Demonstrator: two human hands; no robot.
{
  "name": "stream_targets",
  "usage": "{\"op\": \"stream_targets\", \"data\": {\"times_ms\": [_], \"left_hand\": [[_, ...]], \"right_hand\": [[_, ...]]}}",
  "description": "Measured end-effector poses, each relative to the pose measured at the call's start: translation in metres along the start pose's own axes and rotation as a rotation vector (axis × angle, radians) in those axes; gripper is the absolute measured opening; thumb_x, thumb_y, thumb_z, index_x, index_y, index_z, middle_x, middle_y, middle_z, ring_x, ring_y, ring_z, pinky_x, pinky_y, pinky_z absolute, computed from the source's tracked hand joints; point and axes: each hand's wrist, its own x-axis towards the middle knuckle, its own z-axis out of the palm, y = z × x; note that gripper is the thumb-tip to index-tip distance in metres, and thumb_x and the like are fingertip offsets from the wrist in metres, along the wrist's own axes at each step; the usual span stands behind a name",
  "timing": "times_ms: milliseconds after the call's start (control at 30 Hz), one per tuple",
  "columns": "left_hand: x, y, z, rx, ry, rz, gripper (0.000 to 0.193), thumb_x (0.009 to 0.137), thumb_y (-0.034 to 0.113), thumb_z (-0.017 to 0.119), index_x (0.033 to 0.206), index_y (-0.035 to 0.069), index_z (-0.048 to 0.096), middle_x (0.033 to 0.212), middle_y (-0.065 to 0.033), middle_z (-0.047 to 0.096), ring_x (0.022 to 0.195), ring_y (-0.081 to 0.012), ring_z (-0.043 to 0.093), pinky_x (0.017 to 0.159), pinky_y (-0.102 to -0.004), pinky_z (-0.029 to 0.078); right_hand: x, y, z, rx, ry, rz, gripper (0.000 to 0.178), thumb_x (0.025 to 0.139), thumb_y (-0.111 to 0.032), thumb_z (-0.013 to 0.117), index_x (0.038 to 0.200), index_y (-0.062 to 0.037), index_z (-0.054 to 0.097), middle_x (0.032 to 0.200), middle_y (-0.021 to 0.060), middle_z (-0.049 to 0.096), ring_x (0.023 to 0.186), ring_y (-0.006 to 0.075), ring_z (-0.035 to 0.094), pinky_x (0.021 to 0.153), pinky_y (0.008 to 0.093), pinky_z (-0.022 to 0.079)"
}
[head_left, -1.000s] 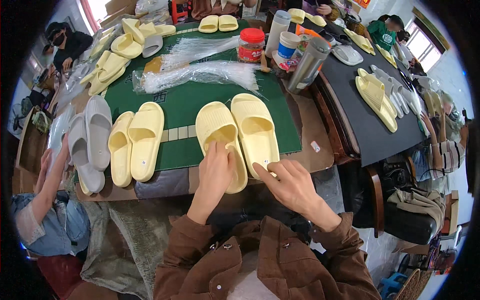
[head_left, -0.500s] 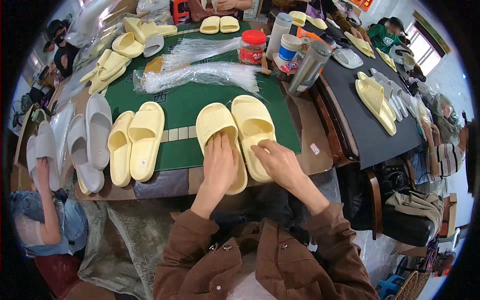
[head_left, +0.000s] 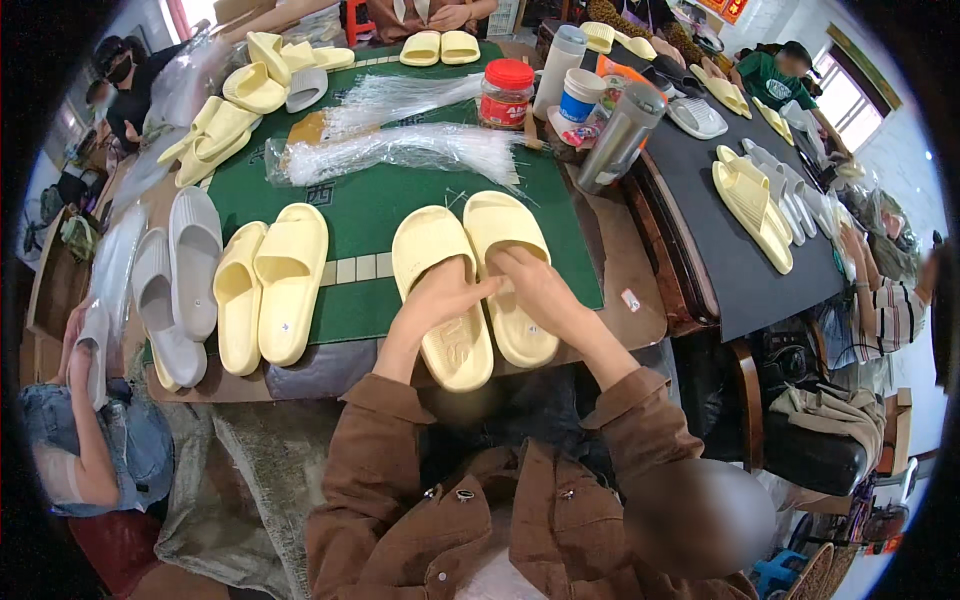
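Side by side at the table's front edge lie two yellow slide slippers, a left one (head_left: pixel 458 352) and a right one (head_left: pixel 527 338). My left hand (head_left: pixel 435 298) reaches into the left slipper, its fingers hidden under the strap and its thumb stretched toward the other slipper. Into the right slipper goes my right hand (head_left: pixel 545 290), with its fingertips out of sight beneath the strap. Whether either hand grips anything inside cannot be made out. Thin clear ties (head_left: pixel 458 196) stick up at the slippers' far ends.
Left of me are another yellow pair (head_left: pixel 292 290) and grey slippers (head_left: pixel 194 265). Bundles of clear plastic ties (head_left: pixel 400 155) lie across the green mat (head_left: pixel 380 205). A red-lidded jar (head_left: pixel 505 95) and steel tumbler (head_left: pixel 622 135) stand at back right. People work around the tables.
My right hand has moved forward and left, from the right slipper's side into its opening. My left hand has gone deeper under the strap, its thumb now pointing right.
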Motion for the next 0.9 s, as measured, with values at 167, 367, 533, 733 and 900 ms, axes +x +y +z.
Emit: {"op": "stream_targets", "data": {"times_ms": [167, 367, 533, 733, 900], "left_hand": [[-0.002, -0.003, 0.016, 0.234, 0.206, 0.102, 0.071, 0.077, 0.054, 0.068, 0.1, -0.011, 0.056, 0.091, -0.0254, 0.062, 0.083, -0.0367, 0.063, 0.073, -0.0428, 0.049], [0.005, -0.019, 0.037, 0.404, 0.35, 0.05, 0.056, 0.089, 0.044, 0.055, 0.102, -0.01, 0.056, 0.104, -0.0292, 0.06, 0.096, -0.0411, 0.06, 0.084, -0.0467, 0.048], [0.008, -0.021, 0.047, 0.56, 0.488, 0.057, 0.051, 0.092, 0.038, 0.048, 0.102, -0.01, 0.057, 0.107, -0.0301, 0.059, 0.097, -0.042, 0.059, 0.086, -0.0483, 0.046], [-0.004, -0.004, 0.04, 0.325, 0.336, -0.072, 0.048, 0.094, 0.04, 0.043, 0.088, -0.004, 0.062, 0.086, -0.0259, 0.065, 0.083, -0.041, 0.063, 0.078, -0.0506, 0.048], [-0.003, 0.003, 0.047, 0.343, 0.276, -0.073, 0.046, 0.093, 0.039, 0.044, 0.088, -0.003, 0.063, 0.084, -0.0251, 0.065, 0.081, -0.0404, 0.063, 0.074, -0.05, 0.049]], "right_hand": [[0.004, -0.005, -0.009, 0.036, -0.1, 0.033, 0.038, 0.079, 0.0, 0.056, 0.117, 0.0015, 0.052, 0.112, 0.0206, 0.055, 0.099, 0.0395, 0.059, 0.082, 0.044, 0.05], [0.005, 0.003, -0.007, 0.033, -0.095, -0.021, 0.035, 0.081, 0.003, 0.05, 0.116, 0.0033, 0.052, 0.11, 0.0212, 0.056, 0.101, 0.0396, 0.058, 0.084, 0.0443, 0.049], [0.003, -0.011, -0.012, -0.024, -0.032, -0.034, 0.032, 0.08, 0.004, 0.048, 0.112, 0.0008, 0.055, 0.109, 0.0186, 0.058, 0.093, 0.0387, 0.061, 0.078, 0.0455, 0.051], [0.028, -0.02, -0.034, 0.071, 0.122, 0.093, 0.019, 0.077, 0.0, 0.05, 0.091, -0.0017, 0.063, 0.08, 0.0142, 0.065, 0.075, 0.0341, 0.064, 0.067, 0.0414, 0.051], [0.091, 0.041, -0.019, 0.272, 0.291, 0.22, 0.017, 0.084, -0.012, 0.054, 0.093, -0.004, 0.065, 0.086, 0.0151, 0.068, 0.083, 0.0346, 0.065, 0.073, 0.0408, 0.051]]}}
